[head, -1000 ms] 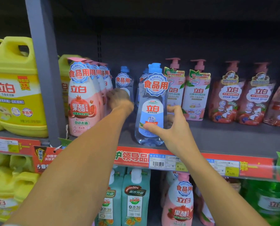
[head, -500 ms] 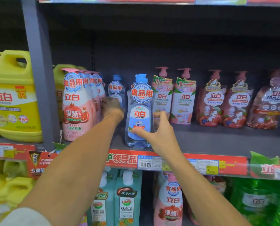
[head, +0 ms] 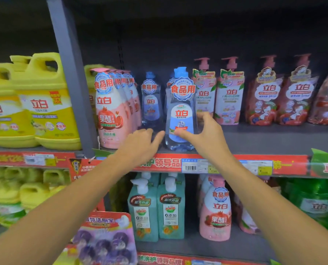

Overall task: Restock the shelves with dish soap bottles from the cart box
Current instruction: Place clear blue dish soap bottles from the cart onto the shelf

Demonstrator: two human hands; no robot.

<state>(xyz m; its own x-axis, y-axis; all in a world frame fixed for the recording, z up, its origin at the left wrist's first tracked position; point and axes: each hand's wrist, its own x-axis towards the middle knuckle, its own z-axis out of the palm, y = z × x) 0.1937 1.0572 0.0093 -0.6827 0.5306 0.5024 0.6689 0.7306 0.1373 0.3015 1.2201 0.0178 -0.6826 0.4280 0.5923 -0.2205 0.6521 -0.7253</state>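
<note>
- The clear blue-capped dish soap bottle (head: 180,113) stands upright at the near edge of the shelf (head: 264,139).
- Your right hand (head: 207,133) grips its lower right side, so this hand is nearer.
- Your left hand (head: 142,141) hovers just left, fingers relaxed, holding nothing.

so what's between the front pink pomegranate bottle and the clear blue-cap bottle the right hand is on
In the head view, the left hand reaches into that gap, with a second clear blue-cap bottle standing further back on the shelf.

Yellow jugs (head: 44,104) far left; purple blister pack (head: 105,240) below.
</note>
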